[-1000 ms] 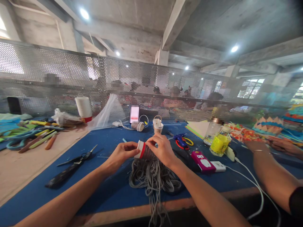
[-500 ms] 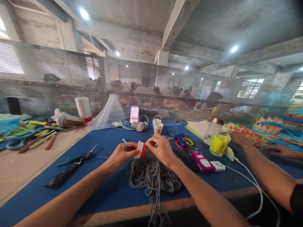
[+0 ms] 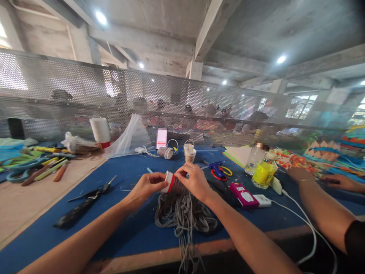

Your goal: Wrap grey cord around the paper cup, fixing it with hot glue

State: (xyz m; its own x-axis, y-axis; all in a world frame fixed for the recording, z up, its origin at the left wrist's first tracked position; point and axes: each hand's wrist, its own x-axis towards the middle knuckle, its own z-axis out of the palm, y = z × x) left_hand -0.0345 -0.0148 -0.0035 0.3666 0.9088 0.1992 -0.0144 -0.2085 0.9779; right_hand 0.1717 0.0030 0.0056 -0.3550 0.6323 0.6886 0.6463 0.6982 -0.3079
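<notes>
A white paper cup [image 3: 169,182] with a red band lies tilted on its side above the table, its lower part wrapped in grey cord. My left hand [image 3: 149,184] grips the white end between thumb and fingers. Right beside the red band, my right hand [image 3: 192,179] is closed in a pinch at the wound cord, hiding part of the cup. Below both hands, a loose heap of grey cord [image 3: 185,217] spreads on the blue tabletop [image 3: 137,224], and strands hang over the front edge.
Black-handled scissors [image 3: 85,201] lie at left. Behind stand a cord-wrapped cup [image 3: 165,153] and a small handled cup [image 3: 189,151]. To the right are a blue glue gun [image 3: 216,167], a magenta case [image 3: 243,196], a yellow-labelled bottle [image 3: 264,173], a white cable and a co-worker's arm [image 3: 322,201].
My two hands and the cup stay almost where they were, with only a slight shift of the right fingers. The co-worker's near hand at right has moved slightly right and down.
</notes>
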